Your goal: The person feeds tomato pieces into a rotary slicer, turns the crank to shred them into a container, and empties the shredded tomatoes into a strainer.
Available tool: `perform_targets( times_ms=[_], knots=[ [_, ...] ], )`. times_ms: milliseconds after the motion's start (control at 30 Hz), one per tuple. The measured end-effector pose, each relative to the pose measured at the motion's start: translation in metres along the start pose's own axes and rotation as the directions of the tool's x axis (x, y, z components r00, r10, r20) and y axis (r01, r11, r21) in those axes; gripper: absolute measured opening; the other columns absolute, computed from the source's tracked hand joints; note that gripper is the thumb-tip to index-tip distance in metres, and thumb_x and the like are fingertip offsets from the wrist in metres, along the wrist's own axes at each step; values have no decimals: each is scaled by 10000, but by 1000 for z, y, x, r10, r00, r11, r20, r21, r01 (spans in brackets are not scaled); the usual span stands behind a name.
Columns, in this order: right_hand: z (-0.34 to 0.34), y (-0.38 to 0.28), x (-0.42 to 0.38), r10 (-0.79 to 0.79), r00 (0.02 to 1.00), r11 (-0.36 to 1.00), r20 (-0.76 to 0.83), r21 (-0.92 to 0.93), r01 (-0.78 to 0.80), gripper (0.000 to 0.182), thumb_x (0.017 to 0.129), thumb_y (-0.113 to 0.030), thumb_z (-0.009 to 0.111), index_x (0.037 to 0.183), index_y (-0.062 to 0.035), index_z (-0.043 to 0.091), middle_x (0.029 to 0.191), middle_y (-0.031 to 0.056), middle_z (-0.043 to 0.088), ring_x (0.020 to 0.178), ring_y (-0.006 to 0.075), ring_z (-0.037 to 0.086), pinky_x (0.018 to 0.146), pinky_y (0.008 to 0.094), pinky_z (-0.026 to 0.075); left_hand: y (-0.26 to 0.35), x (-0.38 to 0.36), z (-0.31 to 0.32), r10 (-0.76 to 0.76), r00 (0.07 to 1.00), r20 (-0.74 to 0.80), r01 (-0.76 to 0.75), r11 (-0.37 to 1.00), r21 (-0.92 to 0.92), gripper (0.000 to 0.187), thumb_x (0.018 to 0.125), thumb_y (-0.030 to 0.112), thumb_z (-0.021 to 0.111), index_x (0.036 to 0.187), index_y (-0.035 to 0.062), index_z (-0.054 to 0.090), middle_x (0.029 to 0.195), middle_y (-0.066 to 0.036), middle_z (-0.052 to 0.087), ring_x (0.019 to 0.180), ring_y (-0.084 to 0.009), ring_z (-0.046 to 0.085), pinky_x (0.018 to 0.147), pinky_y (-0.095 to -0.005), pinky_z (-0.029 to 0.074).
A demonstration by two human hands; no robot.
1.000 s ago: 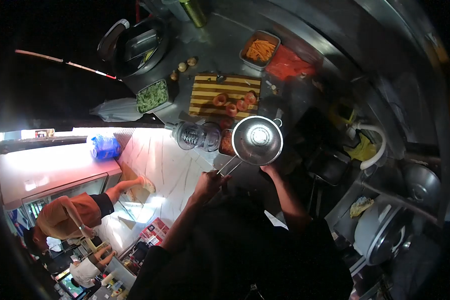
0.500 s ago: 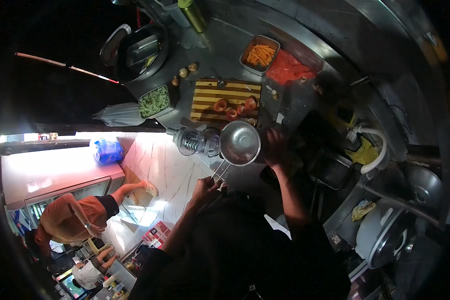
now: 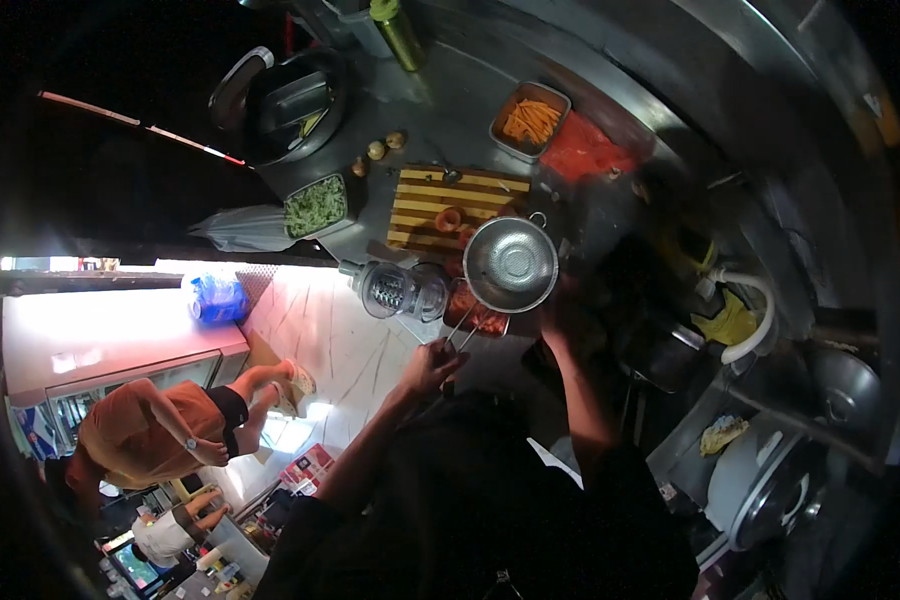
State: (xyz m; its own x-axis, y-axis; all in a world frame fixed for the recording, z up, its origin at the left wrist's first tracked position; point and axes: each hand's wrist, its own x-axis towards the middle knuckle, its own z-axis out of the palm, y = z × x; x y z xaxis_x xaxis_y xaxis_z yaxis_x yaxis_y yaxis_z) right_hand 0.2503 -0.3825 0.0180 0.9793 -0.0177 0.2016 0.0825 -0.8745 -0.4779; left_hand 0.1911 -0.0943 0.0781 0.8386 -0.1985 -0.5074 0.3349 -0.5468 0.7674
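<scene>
Fingers: the left hand [image 3: 432, 365] is closed around the end of the wire handle of the strainer [image 3: 511, 264]; the right hand [image 3: 562, 318] is under the bowl's near rim, but it is too dark to tell if its fingers grip or only support.
Strainer place: held in the air above the near edge of the table [image 3: 440, 110], over a tray of red pieces [image 3: 475, 310], beside the striped cutting board [image 3: 450, 195].
Handling: metal mesh bowl, probably light and stiff, a little springy at the long handle; I judge the handle end plus a hand at the rim is the steady hold.
Nearby: clear grater jar [image 3: 395, 290] to the left; trays of greens [image 3: 315, 205] and carrot sticks [image 3: 530, 120] farther back.
Writing: none can be read.
</scene>
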Motion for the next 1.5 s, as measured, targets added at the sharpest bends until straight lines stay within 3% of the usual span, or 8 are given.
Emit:
perform_targets(
  times_ms=[367,600,700,900,1067,1133,1267,1500],
  knots=[
    [-32,35,-50,778,627,158,-40,979,-133,458,1013,-286,640,1376,-28,531,1304,149,602,1234,253,563,1061,400,512,0,111,92,256,964,67,-254,966,-47,277,933,191,693,1156,37,635,1010,-71,660,888,-193,624,736,-365,513],
    [-91,132,-123,409,897,-508,169,858,71,511,976,-284,693,1411,-73,528,1308,135,579,1154,243,597,974,346,567,30,131,114,465,883,67,-467,855,225,435,928,240,697,1278,20,562,1201,-155,617,1057,-279,622,875,-423,503],
    [-94,174,-163,599,741,345,303,738,-580,469,1002,-280,660,1405,-76,533,1322,130,572,1135,232,609,896,316,593,29,109,95,472,880,41,-471,861,191,505,932,253,700,1338,12,521,1271,-171,592,1105,-284,616,918,-432,496],
    [-118,86,-121,626,777,461,61,775,-432,470,1010,-299,652,1377,-23,550,1291,150,615,1148,193,612,872,314,568,75,7,19,616,772,-157,-556,774,302,592,944,270,700,1412,-22,487,1376,-222,560,1204,-298,598,996,-450,486],
    [-128,-71,-25,300,923,496,242,786,-368,451,993,-252,670,1349,10,576,1272,142,652,1114,196,654,956,340,525,106,-55,-113,189,971,150,-71,819,-570,364,1017,304,596,1076,-45,684,930,-159,730,892,-229,712,819,-350,554],
    [-128,-142,7,98,961,528,260,804,-272,383,985,-210,674,1295,10,623,1244,140,667,1120,206,655,951,351,530,73,-35,-169,318,943,-95,-308,733,-607,383,1033,305,563,976,-45,707,841,-91,737,743,-181,693,698,-273,521],
    [-122,-236,65,-227,951,793,210,607,56,341,951,-189,701,1258,-48,650,1163,120,668,1078,257,672,886,354,542,17,15,-224,109,764,-636,-171,985,-36,361,1013,299,578,964,-30,718,802,-122,731,776,-207,707,706,-314,515],
    [-93,-281,111,-462,830,869,314,349,351,311,844,-167,774,1120,-58,680,1015,84,701,965,264,667,830,365,538,-38,53,-231,485,835,-261,-314,808,499,304,811,143,769,1104,73,723,1253,-149,661,1195,-340,600,1025,-445,464]
  ],
)
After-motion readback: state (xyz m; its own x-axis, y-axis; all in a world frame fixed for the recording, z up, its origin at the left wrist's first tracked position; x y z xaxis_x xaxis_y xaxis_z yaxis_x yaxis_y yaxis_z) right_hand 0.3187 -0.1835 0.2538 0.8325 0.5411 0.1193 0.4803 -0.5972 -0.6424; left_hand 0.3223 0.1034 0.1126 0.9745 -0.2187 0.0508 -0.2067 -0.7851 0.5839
